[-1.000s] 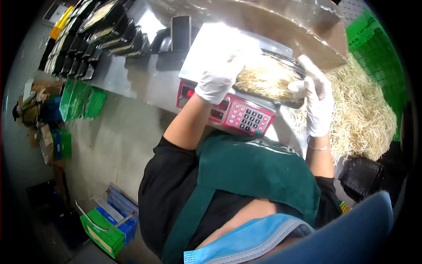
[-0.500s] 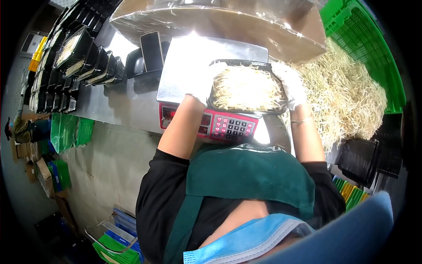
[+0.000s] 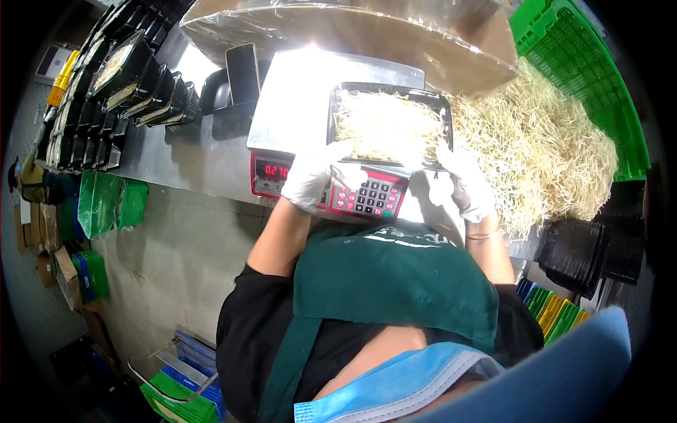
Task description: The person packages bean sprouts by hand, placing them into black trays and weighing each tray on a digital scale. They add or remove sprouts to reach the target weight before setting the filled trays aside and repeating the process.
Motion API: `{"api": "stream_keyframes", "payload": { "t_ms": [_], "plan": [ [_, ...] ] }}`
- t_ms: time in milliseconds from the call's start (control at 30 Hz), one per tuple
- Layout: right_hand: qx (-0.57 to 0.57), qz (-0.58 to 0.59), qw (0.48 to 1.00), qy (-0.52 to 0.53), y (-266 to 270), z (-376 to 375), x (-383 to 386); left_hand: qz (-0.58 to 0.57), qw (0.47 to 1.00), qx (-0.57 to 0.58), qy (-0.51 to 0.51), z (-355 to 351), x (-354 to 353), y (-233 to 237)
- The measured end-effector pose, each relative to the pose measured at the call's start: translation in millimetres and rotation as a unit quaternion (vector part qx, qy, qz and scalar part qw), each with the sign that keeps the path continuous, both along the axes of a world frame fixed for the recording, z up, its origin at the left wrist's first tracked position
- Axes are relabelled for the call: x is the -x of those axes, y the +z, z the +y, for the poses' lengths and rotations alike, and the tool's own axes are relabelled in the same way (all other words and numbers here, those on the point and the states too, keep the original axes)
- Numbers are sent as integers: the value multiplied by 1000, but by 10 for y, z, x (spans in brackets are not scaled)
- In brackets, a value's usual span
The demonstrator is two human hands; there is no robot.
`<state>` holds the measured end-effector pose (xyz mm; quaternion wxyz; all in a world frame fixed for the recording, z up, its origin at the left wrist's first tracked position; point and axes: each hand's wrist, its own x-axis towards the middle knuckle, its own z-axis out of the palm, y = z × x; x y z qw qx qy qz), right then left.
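A black plastic tray (image 3: 331,116) filled with pale bean sprouts (image 3: 391,127) rests on the steel plate (image 3: 282,106) of a red scale (image 3: 264,185). The scale's red display reads about 0.270. My left hand (image 3: 310,180), in a white glove, is at the tray's near left corner, fingers apart, partly covering the keypad. At the near right corner is my right hand (image 3: 465,187), also gloved, with thumb and index finger spread and a fingertip by the rim. Neither hand appears wrapped round the tray. A large heap of bean sprouts (image 3: 543,148) lies to the right.
Filled black trays (image 3: 120,70) are stacked at the left. A phone (image 3: 243,74) leans in a black container behind the scale. A plastic-lined box (image 3: 352,32) stands at the back, a green crate (image 3: 578,70) behind the heap. Black trays (image 3: 575,254) sit at the right.
Both hands have moved from the tray's sides toward my body, to its near corners. The tray has shifted slightly back and left, and the scale's display is now uncovered.
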<state>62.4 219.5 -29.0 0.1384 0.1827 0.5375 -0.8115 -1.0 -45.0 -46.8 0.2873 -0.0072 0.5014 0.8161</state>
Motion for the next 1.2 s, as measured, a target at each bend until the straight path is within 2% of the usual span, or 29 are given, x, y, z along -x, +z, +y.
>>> {"api": "stream_keyframes", "payload": {
  "t_ms": [67, 133, 167, 200, 233, 267, 300, 333, 400, 467, 533, 567, 600, 633, 667, 700, 767, 800, 867, 900, 933, 967, 1000, 1033, 1067, 1100, 1133, 1200],
  "plan": [
    [1, -5, 1000, -9, -258, 62, 104, 7, 995, -54, 89, 139, 1, -72],
    [1, -10, 1000, -17, -288, 107, 115, -25, 991, -68, 116, 161, 27, -36],
    [-155, 10, 987, 35, -182, 117, 92, -15, 999, 8, 49, 75, 38, -11],
    [-306, 32, 948, 86, -112, 123, 74, -3, 996, 85, -17, -78, 77, 19],
    [-296, 29, 953, 65, -104, 159, -1, 49, 997, 3, -51, -253, -21, -77],
    [-296, 33, 952, 68, -115, 238, -43, 64, 991, 25, -114, -452, -75, -121],
    [-325, 133, 936, -12, -133, 337, -64, 22, 989, 54, -136, -521, -185, -239],
    [-347, 229, 905, -88, -152, 373, -51, -25, 984, 81, -156, -573, -278, -357],
    [-479, 253, 820, -185, 156, 221, 213, 2, 973, 7, -229, -332, -496, -207],
    [-527, 345, 759, -167, 475, -31, 630, 239, 914, 98, -312, 26, -533, -339],
    [-397, 436, 804, -76, 654, -408, 1071, 275, 886, 139, -346, 352, -443, -275],
    [-525, 473, 706, -41, 518, -466, 1392, 266, 900, 145, -312, 441, -433, -230],
    [-642, 496, 584, -7, 358, -500, 1597, 258, 913, 146, -280, 527, -420, -205],
    [-701, 392, 590, 84, 251, -704, 1539, 266, 927, 108, -241, 595, -333, -282],
    [-746, 276, 582, 170, 184, -895, 1471, 169, 960, 92, -204, 601, -313, -111],
    [-750, 276, 577, 169, 172, -892, 1498, 100, 984, 35, -142, 629, -274, -109],
    [-696, 257, 655, 146, 136, -880, 1532, -35, 998, -53, -27, 644, -212, -52],
    [-698, 260, 651, 144, 114, -854, 1530, -64, 995, -72, -15, 658, -196, -40],
    [-637, 331, 689, 101, 110, -833, 1527, -3, 997, -54, 49, 693, -208, -48],
    [-560, 292, 769, 99, 308, -907, 1421, 155, 980, 63, 106, 609, -150, -30],
    [-509, 261, 819, 44, 395, -888, 1339, 178, 962, 173, 112, 443, -126, -26],
    [-432, 350, 828, 69, 305, -600, 1322, 135, 976, 76, 150, 154, -112, -89],
    [-335, 305, 890, 57, 624, -611, 1034, 93, 978, -23, 183, -163, -72, -203],
    [-327, 325, 886, 44, 732, -503, 866, 298, 902, 131, 283, -481, -35, -354],
    [-348, 363, 864, 1, 750, -394, 634, 480, 755, 274, 354, -802, -1, -522],
    [-392, 346, 851, -50, 680, -237, 425, 322, 834, 169, 415, -1142, 0, -675],
    [-397, 329, 854, -76, 451, 37, 279, 164, 848, 2, 505, -1356, -62, -333],
    [-355, 213, 906, -86, -62, 567, 7, 72, 816, 0, 574, -2010, 61, -486]
  ]
}}
